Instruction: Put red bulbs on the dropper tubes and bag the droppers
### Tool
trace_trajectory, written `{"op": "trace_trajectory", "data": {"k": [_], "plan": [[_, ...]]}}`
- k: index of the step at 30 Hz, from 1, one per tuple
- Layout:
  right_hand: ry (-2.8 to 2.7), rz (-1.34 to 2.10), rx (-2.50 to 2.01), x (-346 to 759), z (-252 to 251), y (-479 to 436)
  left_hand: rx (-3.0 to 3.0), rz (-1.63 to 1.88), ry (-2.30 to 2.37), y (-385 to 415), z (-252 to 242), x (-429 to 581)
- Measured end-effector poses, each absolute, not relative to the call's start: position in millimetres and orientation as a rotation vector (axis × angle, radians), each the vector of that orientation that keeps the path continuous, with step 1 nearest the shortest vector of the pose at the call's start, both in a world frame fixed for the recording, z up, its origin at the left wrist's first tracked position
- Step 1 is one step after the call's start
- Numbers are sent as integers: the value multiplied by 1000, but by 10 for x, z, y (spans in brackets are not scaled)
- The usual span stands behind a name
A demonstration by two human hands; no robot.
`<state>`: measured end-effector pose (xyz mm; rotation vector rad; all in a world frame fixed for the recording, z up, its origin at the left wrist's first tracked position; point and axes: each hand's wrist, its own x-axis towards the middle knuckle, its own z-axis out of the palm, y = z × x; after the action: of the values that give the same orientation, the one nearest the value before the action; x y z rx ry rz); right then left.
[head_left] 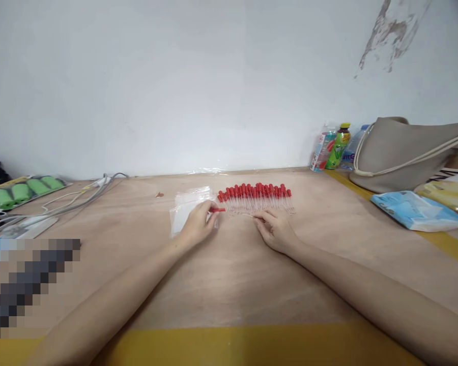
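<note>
Near the middle of the table, my left hand (201,222) pinches a small red rubber bulb (219,209), partly hidden by the fingers. Under and behind that hand lie clear plastic bags (183,206). To its right, my right hand (274,229) has thumb and fingertips together on a thin pale stick-like piece (248,215) that points left. Beyond both hands, a row of droppers with red bulbs (257,190) lies side by side, their clear thin tubes towards me.
Bottles (339,146), a grey bag (400,147) and a blue-white packet (418,210) are at the right. Green items in a package (26,190) and cables (95,190) lie at the left. A wall (156,91) rises behind the table (221,284).
</note>
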<state>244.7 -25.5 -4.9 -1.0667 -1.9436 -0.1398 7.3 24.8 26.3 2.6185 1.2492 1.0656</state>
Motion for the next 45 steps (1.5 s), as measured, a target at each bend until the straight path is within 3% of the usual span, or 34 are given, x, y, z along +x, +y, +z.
{"op": "trace_trajectory", "data": {"k": [7, 33, 39, 45], "plan": [[-2056, -177, -994, 2347, -39, -346, 2515, 1080, 980, -96, 65, 222], [-2215, -5, -875, 2377, -16, -323, 2424, 1026, 825, -142, 96, 220], [-2280, -149, -943, 2385, 18, -361, 2486, 809, 815, -158, 103, 212], [-2244, -280, -929, 2325, -11, -402, 2564, 849, 864, -170, 91, 231]]}}
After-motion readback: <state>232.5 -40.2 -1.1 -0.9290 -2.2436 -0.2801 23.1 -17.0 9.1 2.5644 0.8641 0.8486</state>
